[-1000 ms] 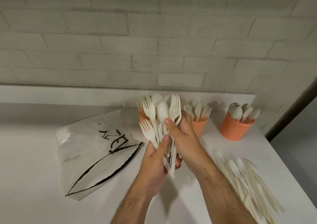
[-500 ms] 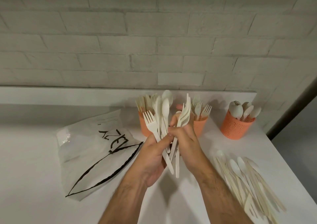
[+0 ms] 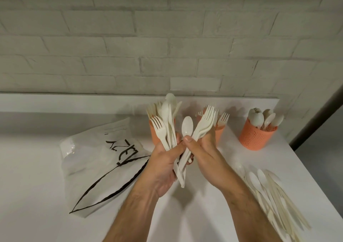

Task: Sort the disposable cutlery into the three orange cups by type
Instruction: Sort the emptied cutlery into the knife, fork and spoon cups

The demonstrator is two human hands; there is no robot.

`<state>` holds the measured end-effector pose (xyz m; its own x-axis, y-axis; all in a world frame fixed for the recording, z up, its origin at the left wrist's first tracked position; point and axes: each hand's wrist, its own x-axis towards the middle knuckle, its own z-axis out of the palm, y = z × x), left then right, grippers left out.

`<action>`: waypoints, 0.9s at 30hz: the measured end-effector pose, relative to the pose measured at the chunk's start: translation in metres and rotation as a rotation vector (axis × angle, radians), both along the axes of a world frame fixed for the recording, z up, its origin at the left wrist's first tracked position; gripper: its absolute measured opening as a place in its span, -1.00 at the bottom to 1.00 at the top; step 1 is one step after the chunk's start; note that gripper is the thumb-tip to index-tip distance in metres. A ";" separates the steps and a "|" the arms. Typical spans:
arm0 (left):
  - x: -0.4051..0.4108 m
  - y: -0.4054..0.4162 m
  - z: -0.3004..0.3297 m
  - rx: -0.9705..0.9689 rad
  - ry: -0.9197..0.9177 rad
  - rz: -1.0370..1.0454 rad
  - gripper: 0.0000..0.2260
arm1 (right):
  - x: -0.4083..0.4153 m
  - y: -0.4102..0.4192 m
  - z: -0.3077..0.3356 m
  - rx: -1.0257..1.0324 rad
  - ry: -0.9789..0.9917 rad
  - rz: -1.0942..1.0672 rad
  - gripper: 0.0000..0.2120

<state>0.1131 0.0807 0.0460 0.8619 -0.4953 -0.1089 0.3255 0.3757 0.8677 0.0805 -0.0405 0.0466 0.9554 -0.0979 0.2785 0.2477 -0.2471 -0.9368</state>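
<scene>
- Left hand (image 3: 165,160): curled round a mixed bundle (image 3: 168,128) of forks, spoons and what look like knives, heads up, handles poking out below the palm.
- Right hand (image 3: 203,154): gripping a stack of forks (image 3: 205,123), tines up and leaning right; thumb also pinning a single spoon (image 3: 187,125) upright between the two bundles.
- Both hands touching at the thumbs, held above the worktop (image 3: 37,195), near-centre.
- Three orange cups along the far edge: left cup (image 3: 154,132) mostly hidden behind the left bundle, contents hard to tell; middle cup (image 3: 220,133) holding forks, just behind the right hand; right cup (image 3: 257,137) holding spoons, well apart to the far right.
- Key relation: fork stack in right hand sits just in front of the fork cup, long axis already near upright, tines up. Judged next move: short push away and down, handles first. Right hand clearly the nearer one.
- Spoon under the thumb needs separating first, else likely dropped in with the forks; spoon cup lies further right, also right-hand side.
- More unsorted cutlery (image 3: 274,195) lying flat near right, long axes running near-to-far.
- Plastic bag (image 3: 104,160) with black print lying flat on the left.
- Judged progress: partway, plenty left.
</scene>
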 end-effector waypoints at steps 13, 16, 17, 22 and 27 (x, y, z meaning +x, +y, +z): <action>0.012 -0.011 -0.056 0.442 -0.439 0.136 -0.80 | -0.006 -0.041 -0.008 0.274 0.212 -0.245 -0.95; 0.017 -0.005 -0.070 0.459 -0.470 0.091 -0.66 | 0.004 -0.066 0.007 0.266 0.091 -0.322 -0.90; 0.017 -0.005 -0.071 0.441 -0.448 0.090 -0.63 | 0.009 -0.076 0.013 0.213 0.038 -0.375 -0.89; 0.010 -0.011 -0.065 0.322 -0.307 0.099 -0.92 | 0.050 -0.121 0.013 -0.153 -0.013 -0.535 -0.85; 0.010 -0.016 -0.066 0.316 -0.264 0.160 -0.83 | 0.073 -0.138 -0.021 -0.314 0.181 -0.483 -0.79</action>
<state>0.1233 0.0643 -0.0204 0.9435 -0.3313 0.0006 0.0368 0.1066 0.9936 0.1539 -0.1787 0.0253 0.8583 -0.4721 0.2013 -0.1183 -0.5636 -0.8175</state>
